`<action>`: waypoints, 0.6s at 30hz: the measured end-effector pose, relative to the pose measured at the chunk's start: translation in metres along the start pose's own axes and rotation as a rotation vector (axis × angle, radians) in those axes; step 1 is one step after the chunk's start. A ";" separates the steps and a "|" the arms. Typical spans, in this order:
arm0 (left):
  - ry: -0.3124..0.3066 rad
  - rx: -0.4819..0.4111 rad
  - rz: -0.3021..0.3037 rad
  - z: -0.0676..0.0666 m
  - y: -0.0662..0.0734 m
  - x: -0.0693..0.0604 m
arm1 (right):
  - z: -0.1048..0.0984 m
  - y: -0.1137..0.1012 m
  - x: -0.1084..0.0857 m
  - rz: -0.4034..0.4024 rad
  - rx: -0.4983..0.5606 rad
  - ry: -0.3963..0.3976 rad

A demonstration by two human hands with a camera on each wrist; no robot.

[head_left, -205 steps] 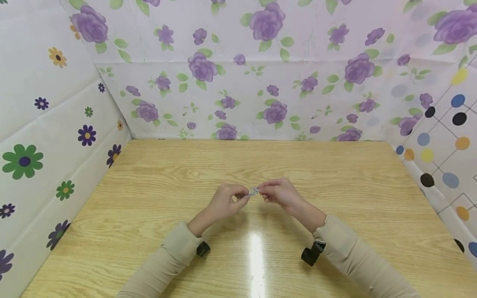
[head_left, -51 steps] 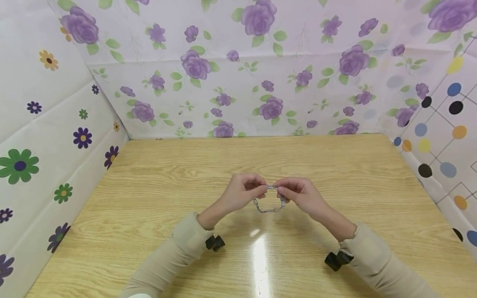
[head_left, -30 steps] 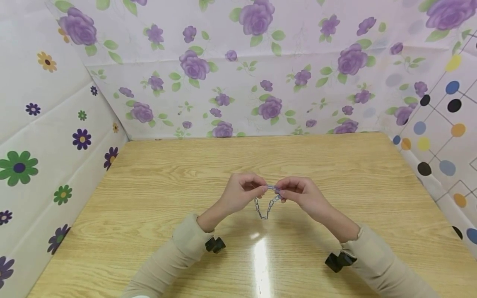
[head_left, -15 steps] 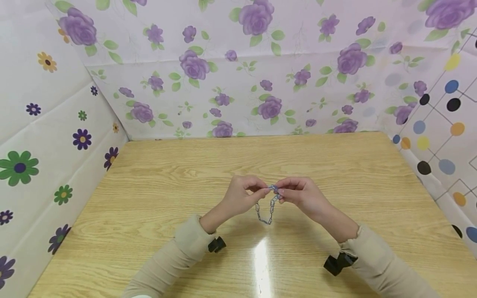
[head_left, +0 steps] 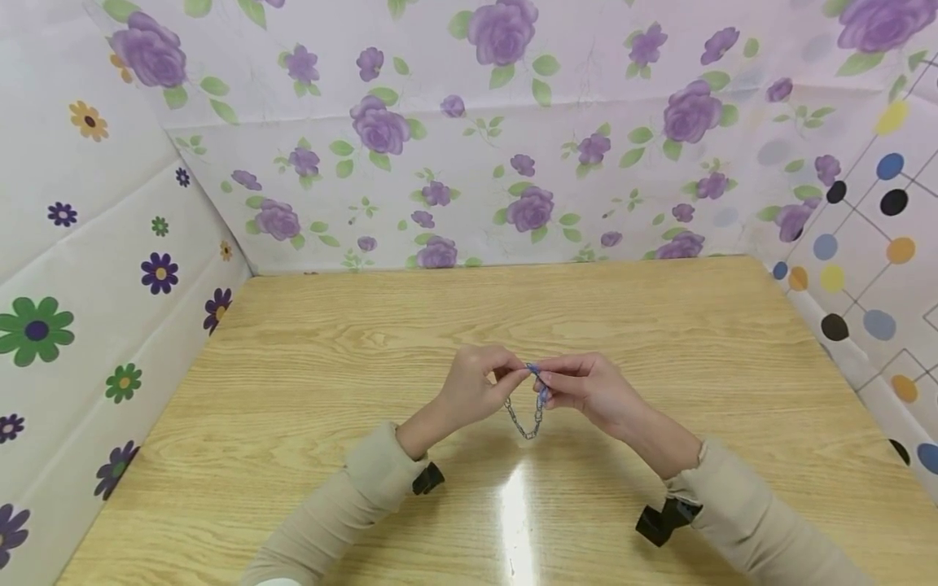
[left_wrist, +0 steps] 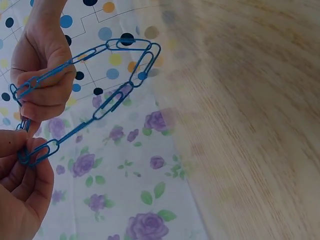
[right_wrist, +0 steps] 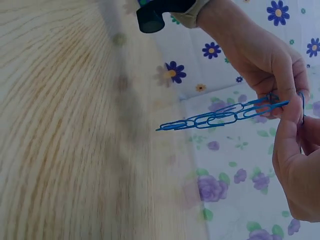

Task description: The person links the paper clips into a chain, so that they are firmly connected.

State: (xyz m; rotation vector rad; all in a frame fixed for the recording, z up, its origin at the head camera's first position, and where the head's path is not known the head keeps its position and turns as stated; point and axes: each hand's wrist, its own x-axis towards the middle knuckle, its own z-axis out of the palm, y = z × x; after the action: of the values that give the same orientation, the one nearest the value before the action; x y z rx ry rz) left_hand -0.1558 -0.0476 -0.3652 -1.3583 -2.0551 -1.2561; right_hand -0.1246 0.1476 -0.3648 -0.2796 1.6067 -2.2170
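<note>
A chain of blue paper clips (left_wrist: 107, 105) hangs in a loop between my two hands, above the table. In the head view the chain (head_left: 529, 435) dips below the fingers. My left hand (head_left: 476, 391) pinches a clip at one end between thumb and fingers. Close against it, my right hand (head_left: 593, 395) pinches the other end. The fingertips of both hands almost meet, and they hide how the end clips lie together. In the right wrist view the chain (right_wrist: 215, 117) stretches away from the hands, seen nearly edge on.
The wood-grain table (head_left: 352, 325) lies under both hands, with a bright glare streak near its front. A purple-flowered sheet (head_left: 440, 163) stands behind it, with patterned sheets at left and right. Each wrist wears a small black camera (head_left: 663, 521).
Earlier the hands held a few clips farther left; the hanging chain shows later. Over the last second the right hand has turned slightly and the loop's right side hangs straighter below it.
</note>
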 end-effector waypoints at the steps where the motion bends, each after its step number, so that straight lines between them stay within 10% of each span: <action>1: 0.000 0.003 0.002 0.000 0.000 0.000 | 0.001 0.000 0.000 -0.006 -0.009 0.014; 18: -0.026 0.026 -0.050 -0.001 -0.001 -0.003 | 0.014 -0.001 -0.001 -0.040 -0.100 0.131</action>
State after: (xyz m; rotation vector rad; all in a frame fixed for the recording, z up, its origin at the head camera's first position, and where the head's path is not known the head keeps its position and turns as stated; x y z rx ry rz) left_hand -0.1559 -0.0499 -0.3671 -1.3260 -2.1275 -1.2347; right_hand -0.1188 0.1358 -0.3589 -0.1985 1.7994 -2.2295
